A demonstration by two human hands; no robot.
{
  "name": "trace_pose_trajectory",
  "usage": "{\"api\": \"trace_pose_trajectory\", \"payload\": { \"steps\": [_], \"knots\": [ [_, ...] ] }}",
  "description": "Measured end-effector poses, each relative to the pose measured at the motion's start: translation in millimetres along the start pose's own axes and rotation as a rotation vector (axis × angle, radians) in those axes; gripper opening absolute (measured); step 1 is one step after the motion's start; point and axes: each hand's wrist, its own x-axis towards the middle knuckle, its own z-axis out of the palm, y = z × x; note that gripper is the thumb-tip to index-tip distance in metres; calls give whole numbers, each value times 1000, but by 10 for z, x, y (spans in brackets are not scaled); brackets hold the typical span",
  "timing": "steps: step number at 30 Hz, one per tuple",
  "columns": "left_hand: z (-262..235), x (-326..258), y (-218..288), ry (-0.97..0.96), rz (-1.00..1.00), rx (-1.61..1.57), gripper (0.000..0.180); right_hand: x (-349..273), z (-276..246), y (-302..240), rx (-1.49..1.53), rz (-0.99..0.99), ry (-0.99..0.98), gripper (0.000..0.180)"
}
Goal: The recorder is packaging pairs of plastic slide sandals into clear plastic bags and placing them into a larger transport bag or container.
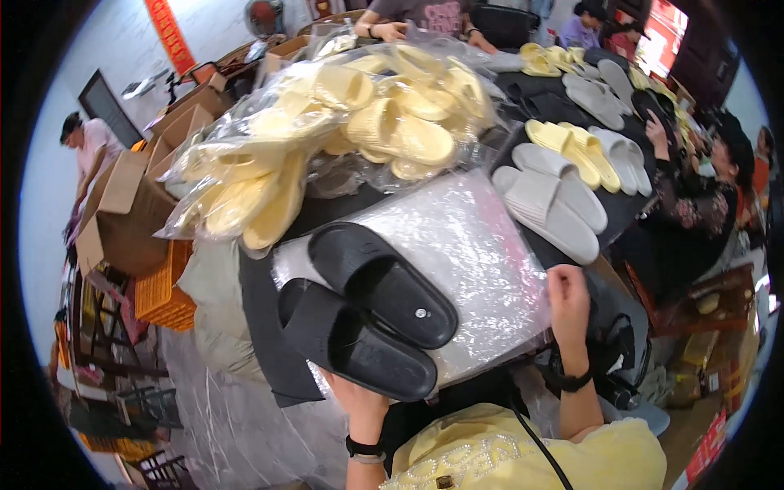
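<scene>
A pair of black slippers (pixel 367 314) is tilted over the left part of a stack of clear plastic bags (pixel 490 269). My left hand (pixel 357 402) grips the pair from below, at the side of the nearer slipper; its fingers are mostly hidden beneath. At the right edge of the stack, my right hand (pixel 567 304) has its fingers pinched together on the edge of a plastic bag. Just beyond that hand lies a pair of light grey slippers (pixel 551 204).
Bagged yellow slippers (pixel 408 122) are heaped beyond the stack. Loose yellow slippers (pixel 576 151) lie at the right. Cardboard boxes (pixel 131 208) and an orange crate (pixel 166 286) stand left. A co-worker (pixel 710 188) sits right; another person's hand (pixel 392 31) shows across the table.
</scene>
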Motion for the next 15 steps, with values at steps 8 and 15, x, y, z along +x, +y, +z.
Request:
{"api": "trace_pose_trajectory", "payload": {
  "steps": [8, 15],
  "knots": [
    [-30, 18, 86, -99, 73, 124, 50, -409, 776, -859, -108, -621, -618, 57],
    [-31, -5, 137, -28, 97, 140, 41, -528, 1551, -643, -304, -725, -695, 52]
  ]
}}
